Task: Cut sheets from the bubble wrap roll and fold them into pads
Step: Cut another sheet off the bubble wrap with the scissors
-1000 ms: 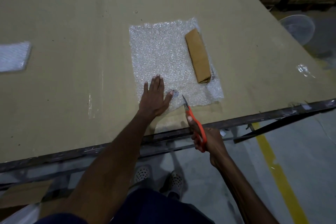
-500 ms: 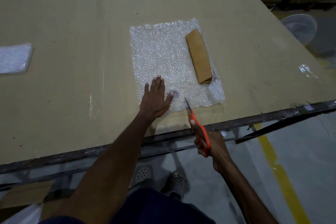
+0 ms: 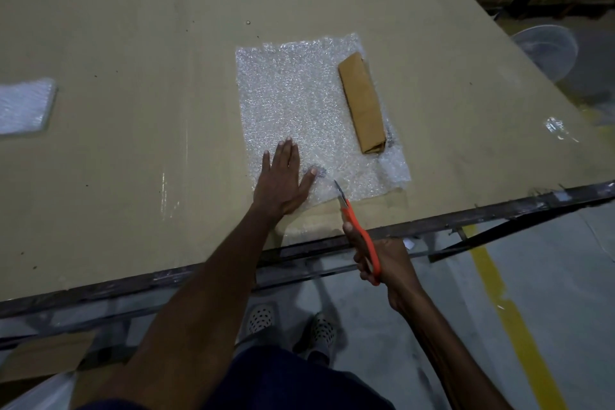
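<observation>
**Bubble wrap sheet held flat at the table edge, scissors at its near border**

Far left: a folded bubble wrap pad point(image 3: 25, 106) lies flat on the cardboard-covered table point(image 3: 133, 43), well apart from everything else and partly cut off by the frame edge; right of it, a glossy strip of clear tape point(image 3: 164, 193) catches the light on the cardboard; centre: the bubble wrap sheet point(image 3: 299, 103) lies spread flat, its near border close to the table's dark metal edge point(image 3: 199, 271); the left hand point(image 3: 283, 180) rests palm-down on the sheet's near left corner, fingers straight and close together, thumb splayed to the right, gripping nothing (the heel of the palm lies over the sheet's border); just right of the thumb, the orange-handled scissors point(image 3: 357, 230) point away from the person, the blade tips over the sheet's near border; whether the blades are parted cannot be told; the right hand point(image 3: 382, 263) holds the scissors beyond the table edge, its fingers curled round the handle; further right on the sheet, a folded brown paper packet point(image 3: 362, 103) lies lengthwise along the right side; right again, a small scrap of clear film point(image 3: 557, 126) lies on the cardboard; off the table at far right, a translucent round basin point(image 3: 549, 50) stands on the floor, and a yellow floor line point(image 3: 519, 326) runs toward the viewer.
</observation>
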Action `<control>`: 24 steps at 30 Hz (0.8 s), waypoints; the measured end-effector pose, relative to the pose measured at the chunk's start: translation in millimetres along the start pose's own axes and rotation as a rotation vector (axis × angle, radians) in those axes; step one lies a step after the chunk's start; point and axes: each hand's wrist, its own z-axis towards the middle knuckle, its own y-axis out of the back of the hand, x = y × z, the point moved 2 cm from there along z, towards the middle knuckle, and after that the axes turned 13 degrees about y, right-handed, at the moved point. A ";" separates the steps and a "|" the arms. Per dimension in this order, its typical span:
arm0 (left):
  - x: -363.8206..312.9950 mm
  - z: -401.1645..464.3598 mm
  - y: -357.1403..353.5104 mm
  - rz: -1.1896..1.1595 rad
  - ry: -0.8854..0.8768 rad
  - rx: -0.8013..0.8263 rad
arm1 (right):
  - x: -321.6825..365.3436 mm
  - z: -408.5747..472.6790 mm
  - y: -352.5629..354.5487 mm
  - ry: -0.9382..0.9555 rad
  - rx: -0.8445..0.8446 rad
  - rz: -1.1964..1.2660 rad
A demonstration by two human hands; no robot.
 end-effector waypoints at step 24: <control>3.9 -0.8 2.9 0.012 -0.045 0.008 | 6.2 -8.0 -0.3 -0.049 0.002 0.010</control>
